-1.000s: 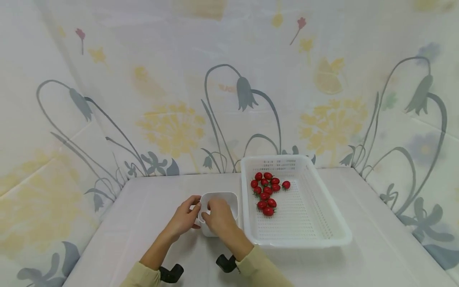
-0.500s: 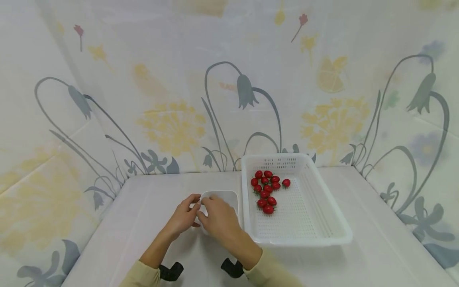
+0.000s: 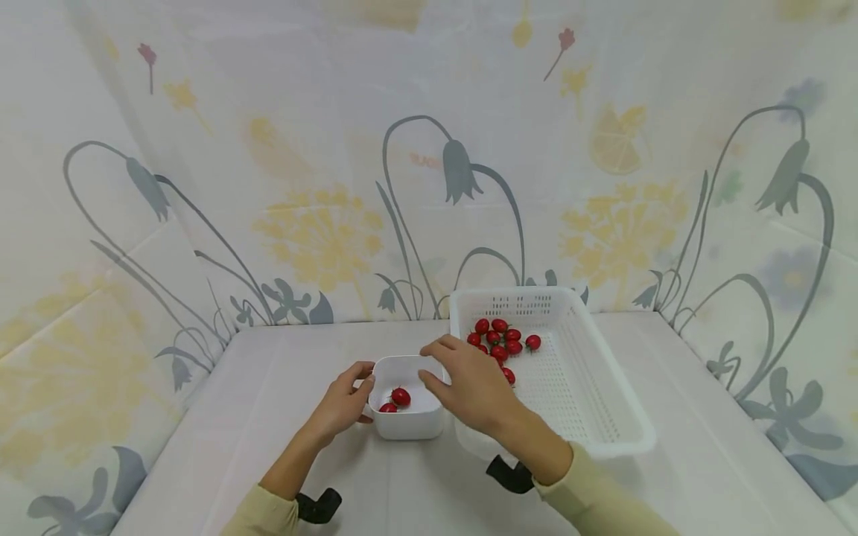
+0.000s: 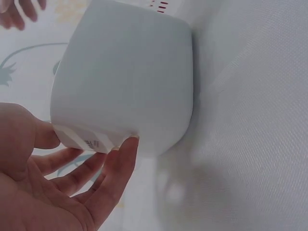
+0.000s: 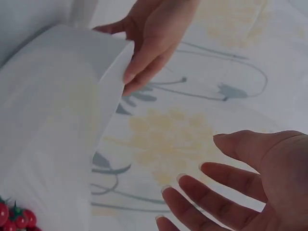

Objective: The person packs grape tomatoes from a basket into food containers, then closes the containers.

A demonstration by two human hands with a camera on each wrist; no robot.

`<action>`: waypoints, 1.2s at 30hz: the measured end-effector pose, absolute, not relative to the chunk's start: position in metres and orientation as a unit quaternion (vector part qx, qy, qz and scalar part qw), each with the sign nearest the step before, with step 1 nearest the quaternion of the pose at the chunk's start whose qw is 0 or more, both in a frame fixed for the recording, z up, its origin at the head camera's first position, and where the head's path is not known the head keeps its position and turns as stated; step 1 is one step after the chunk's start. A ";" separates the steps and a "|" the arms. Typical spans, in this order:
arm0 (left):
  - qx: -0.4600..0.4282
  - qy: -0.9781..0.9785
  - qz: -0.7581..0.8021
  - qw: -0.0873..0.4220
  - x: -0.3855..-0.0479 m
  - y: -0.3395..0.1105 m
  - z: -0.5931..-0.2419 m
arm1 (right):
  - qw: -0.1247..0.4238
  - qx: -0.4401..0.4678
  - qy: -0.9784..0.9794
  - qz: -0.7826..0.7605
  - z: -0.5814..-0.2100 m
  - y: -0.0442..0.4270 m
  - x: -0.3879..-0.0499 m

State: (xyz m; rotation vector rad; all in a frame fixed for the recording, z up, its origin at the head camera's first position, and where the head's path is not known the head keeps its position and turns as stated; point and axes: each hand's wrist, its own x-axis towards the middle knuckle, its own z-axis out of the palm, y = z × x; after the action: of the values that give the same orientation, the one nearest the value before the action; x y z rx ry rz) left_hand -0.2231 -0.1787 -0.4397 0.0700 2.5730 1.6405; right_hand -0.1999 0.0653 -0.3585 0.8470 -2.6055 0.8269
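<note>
A small white square container point(image 3: 407, 426) stands on the table, with two cherry tomatoes point(image 3: 401, 397) inside. My left hand point(image 3: 342, 398) holds its left side; in the left wrist view, the thumb of that hand point(image 4: 45, 192) lies at the container's point(image 4: 125, 72) rim and the fingers against its wall. My right hand point(image 3: 472, 383) hovers between the container's right edge and the white basket point(image 3: 563, 449). Its fingers are spread with nothing in them, as the right wrist view of the right hand point(image 5: 279, 183) confirms. Several cherry tomatoes point(image 3: 499, 353) lie in the basket, some hidden behind the right hand.
The perforated basket stands just right of the container, its far end near the patterned cloth backdrop point(image 3: 429, 223). White cloth covers the table point(image 3: 281, 372). A black wrist mount point(image 3: 512, 476) sits under the right forearm, another point(image 3: 320, 506) by the left.
My right hand has come out of the container and moved right toward the basket, its fingers spreading. The two tomatoes in the container are now visible. The left hand has stayed in place.
</note>
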 end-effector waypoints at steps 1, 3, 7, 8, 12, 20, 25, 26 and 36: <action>0.022 0.843 0.535 0.046 -0.223 -0.179 -0.440 | 0.136 0.290 -0.903 0.287 -0.358 0.071 -0.204; 0.020 0.846 0.531 0.046 -0.223 -0.180 -0.439 | 0.131 0.283 -0.906 0.284 -0.356 0.083 -0.212; 0.017 0.847 0.530 0.044 -0.224 -0.181 -0.437 | 0.112 0.280 -0.914 0.271 -0.353 0.107 -0.231; 0.015 0.846 0.531 0.044 -0.224 -0.181 -0.437 | 0.105 0.282 -0.916 0.265 -0.351 0.113 -0.236; 0.017 0.843 0.536 0.048 -0.224 -0.181 -0.437 | 0.076 0.287 -0.921 0.252 -0.350 0.135 -0.251; 0.016 0.845 0.532 0.058 -0.223 -0.180 -0.437 | 0.026 0.263 -0.937 0.230 -0.357 0.163 -0.276; 0.021 0.841 0.537 0.064 -0.223 -0.181 -0.438 | 0.015 0.243 -0.948 0.207 -0.364 0.175 -0.293; 0.021 0.840 0.538 0.064 -0.223 -0.181 -0.438 | 0.015 0.244 -0.947 0.207 -0.366 0.176 -0.296; 0.022 0.839 0.539 0.070 -0.224 -0.182 -0.438 | -0.013 0.237 -0.946 0.219 -0.384 0.184 -0.320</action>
State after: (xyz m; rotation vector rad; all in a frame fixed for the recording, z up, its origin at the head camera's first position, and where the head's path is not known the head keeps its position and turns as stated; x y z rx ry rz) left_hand -0.2240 -0.1816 -0.4384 0.0653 2.5260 1.6213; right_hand -0.3204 0.1843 -0.3835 0.7511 -2.9978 0.6930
